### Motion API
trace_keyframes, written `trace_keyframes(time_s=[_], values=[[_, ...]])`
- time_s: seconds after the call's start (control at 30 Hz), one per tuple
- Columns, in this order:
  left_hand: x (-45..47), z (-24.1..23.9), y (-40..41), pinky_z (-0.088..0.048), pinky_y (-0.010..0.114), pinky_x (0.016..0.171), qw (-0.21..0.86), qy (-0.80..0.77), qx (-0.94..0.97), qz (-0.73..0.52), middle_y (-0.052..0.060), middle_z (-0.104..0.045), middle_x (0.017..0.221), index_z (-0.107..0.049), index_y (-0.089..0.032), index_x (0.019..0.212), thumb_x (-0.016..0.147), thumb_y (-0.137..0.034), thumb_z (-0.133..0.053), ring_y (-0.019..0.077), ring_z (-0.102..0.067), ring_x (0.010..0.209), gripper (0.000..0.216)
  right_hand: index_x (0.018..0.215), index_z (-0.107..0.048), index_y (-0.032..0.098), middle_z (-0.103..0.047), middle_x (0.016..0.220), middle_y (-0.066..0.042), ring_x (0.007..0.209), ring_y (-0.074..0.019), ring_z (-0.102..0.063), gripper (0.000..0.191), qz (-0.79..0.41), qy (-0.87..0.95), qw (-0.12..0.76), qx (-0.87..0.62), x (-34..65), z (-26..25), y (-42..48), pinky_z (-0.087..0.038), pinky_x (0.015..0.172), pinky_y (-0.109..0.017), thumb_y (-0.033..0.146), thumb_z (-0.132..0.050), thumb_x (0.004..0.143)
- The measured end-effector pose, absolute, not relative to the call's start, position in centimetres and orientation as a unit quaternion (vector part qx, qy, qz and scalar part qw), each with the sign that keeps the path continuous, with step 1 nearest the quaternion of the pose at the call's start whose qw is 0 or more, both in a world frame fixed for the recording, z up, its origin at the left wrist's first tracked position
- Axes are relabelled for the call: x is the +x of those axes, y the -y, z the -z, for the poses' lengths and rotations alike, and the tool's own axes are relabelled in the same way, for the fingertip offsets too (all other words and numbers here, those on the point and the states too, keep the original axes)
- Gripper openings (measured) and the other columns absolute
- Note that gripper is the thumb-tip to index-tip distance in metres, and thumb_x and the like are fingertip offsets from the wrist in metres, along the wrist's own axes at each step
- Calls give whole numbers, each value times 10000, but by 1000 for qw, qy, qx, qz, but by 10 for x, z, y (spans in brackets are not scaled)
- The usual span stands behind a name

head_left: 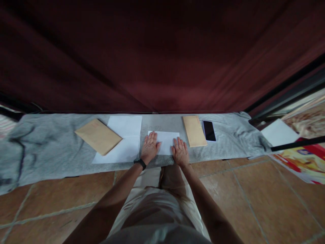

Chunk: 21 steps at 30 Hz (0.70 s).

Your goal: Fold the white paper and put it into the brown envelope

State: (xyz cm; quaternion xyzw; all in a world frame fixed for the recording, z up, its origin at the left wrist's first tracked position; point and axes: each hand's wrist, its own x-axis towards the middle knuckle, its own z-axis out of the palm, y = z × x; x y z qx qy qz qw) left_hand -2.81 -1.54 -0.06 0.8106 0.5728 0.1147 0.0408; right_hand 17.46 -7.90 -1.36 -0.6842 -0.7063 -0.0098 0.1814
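A folded white sheet of paper (166, 142) lies on the grey cloth in front of me. My left hand (150, 146) rests flat on its left end, fingers stretched out, with a black band on the wrist. Over the right end lies my right hand (180, 150), palm down and fingers extended. To the left, larger white sheets (127, 128) are partly covered by a brown envelope stack (99, 136). Just right of my right hand is another brown envelope stack (195, 131), and beside it a dark-screened phone (209, 130).
The grey cloth (233, 135) covers a long, narrow surface against a dark red curtain (162, 67). A white sheet (279, 133) and a colourful printed box (304, 162) are at the far right, by a dark frame. Tiled floor (228, 193) shows below.
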Motion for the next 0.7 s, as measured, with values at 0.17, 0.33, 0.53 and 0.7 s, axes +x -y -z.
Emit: trace_keyframes(time_s=[0.17,0.33,0.53,0.7], values=[[-28,3,16,-204,493,1278,36,-575,808,-121,181,-334,1647,-324,-47,1589,1035,-425,-317,276,-245,1566,671,1570,-391,99,-416,1612,-178,1499,-301,-370,549,4,705,206,-678,160,10,77,-275,1229,-509,332,-344,1075],[-29,2,16,-198,476,1282,30,-572,812,-113,171,-326,1654,-319,-63,1595,1038,-413,-309,266,-243,1567,657,1553,-435,137,-403,1629,-132,1514,-269,-351,526,-19,745,188,-639,133,7,78,-288,1238,-457,334,-387,1067],[-29,-2,17,-216,498,1276,36,-570,814,-109,174,-336,1648,-321,-66,1595,1036,-406,-312,278,-249,1564,655,1517,-497,178,-455,1600,-112,1476,-262,-418,487,-17,748,178,-640,127,11,81,-301,1238,-467,338,-411,1065],[-28,-3,17,-215,486,1278,36,-571,813,-108,182,-338,1644,-344,-42,1580,1037,-421,-304,280,-251,1564,663,1518,-496,194,-452,1603,-110,1464,-274,-431,484,-12,750,177,-637,137,9,86,-309,1228,-483,349,-416,1066]])
